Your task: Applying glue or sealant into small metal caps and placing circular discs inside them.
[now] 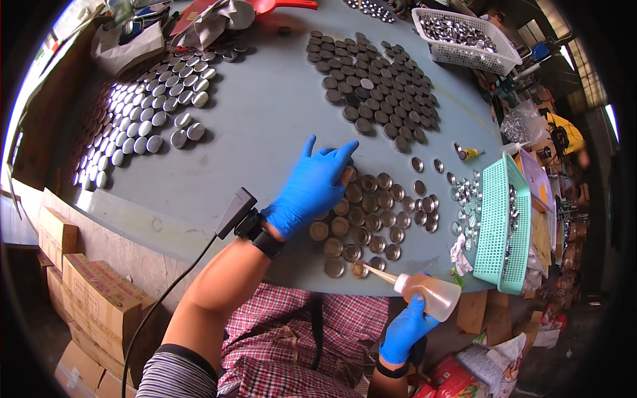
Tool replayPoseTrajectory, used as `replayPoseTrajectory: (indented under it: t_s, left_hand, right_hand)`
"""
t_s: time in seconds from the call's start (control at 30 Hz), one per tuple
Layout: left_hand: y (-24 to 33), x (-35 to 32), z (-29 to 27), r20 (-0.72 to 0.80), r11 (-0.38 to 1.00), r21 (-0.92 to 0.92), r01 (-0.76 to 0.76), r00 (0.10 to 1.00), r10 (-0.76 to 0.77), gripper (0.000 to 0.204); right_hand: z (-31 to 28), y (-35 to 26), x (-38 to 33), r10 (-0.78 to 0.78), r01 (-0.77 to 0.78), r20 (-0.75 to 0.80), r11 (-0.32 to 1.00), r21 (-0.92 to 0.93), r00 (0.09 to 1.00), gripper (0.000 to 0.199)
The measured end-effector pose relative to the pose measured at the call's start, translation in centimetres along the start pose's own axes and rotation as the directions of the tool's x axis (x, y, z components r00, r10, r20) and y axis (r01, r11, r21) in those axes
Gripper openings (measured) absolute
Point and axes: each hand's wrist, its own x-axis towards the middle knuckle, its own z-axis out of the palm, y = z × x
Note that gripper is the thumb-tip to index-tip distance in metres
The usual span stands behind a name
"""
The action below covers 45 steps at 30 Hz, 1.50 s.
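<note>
Near the front edge of the grey-blue table, a cluster of small round metal tins lies open side up, their insides a dull gold, packed in loose rows and touching one another. A clear squeeze bottle of amber liquid is tilted with its long pale nozzle resting at the tin nearest the edge.

How much liquid sits in any tin cannot be made out. The tins under the left palm are hidden, and the bottle's lower end is covered by the glove that holds it. At the table's right rim the small shiny parts beside the teal basket are too small to tell apart.

The left hand, in a blue glove, lies flat on the upper left part of the cluster, its fingers spread and released, grasping nothing, the tips touching tins at the cluster's far edge. The right hand, also gloved in blue, has its fingers clenched around the bottle from below.

Farther back lie a field of dark grey lids and, to the left, rows of silvery lids.
</note>
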Motion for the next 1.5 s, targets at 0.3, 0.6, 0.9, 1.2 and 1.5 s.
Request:
replayPoseTrajectory:
  t_s: [0.3, 0.6, 0.9, 1.2, 1.5]
  left_hand:
    - [0.1, 0.0, 0.0, 0.015, 1.000, -0.008, -0.003, 1.000, 0.003, 0.050]
    - [0.2, 0.1, -0.2, 0.026, 0.998, -0.058, 0.013, 1.000, -0.012, 0.047]
    - [0.2, 0.0, 0.0, 0.006, 0.999, -0.049, 0.007, 1.000, -0.006, 0.045]
    - [0.1, 0.1, 0.1, 0.004, 0.998, -0.055, 0.004, 1.000, -0.004, 0.045]
    - [0.1, 0.2, -0.2, 0.023, 0.997, -0.069, 0.014, 1.000, -0.013, 0.044]
  right_hand:
    - [3.0, 0.3, -2.0, 0.008, 0.009, 0.257, 0.998, -0.063, 0.966, 0.055]
    - [1.4, 0.3, -2.0, -0.012, 0.043, 0.197, 0.987, -0.153, 0.980, 0.048]
    - [2.6, 0.3, -2.3, -0.036, 0.084, 0.286, 0.984, -0.158, 0.957, 0.042]
    - [2.5, 0.0, -1.3, -0.026, 0.071, 0.224, 0.978, -0.196, 0.974, 0.041]
    - [2.4, -0.2, -2.7, -0.022, 0.066, 0.236, 0.981, -0.180, 0.971, 0.044]
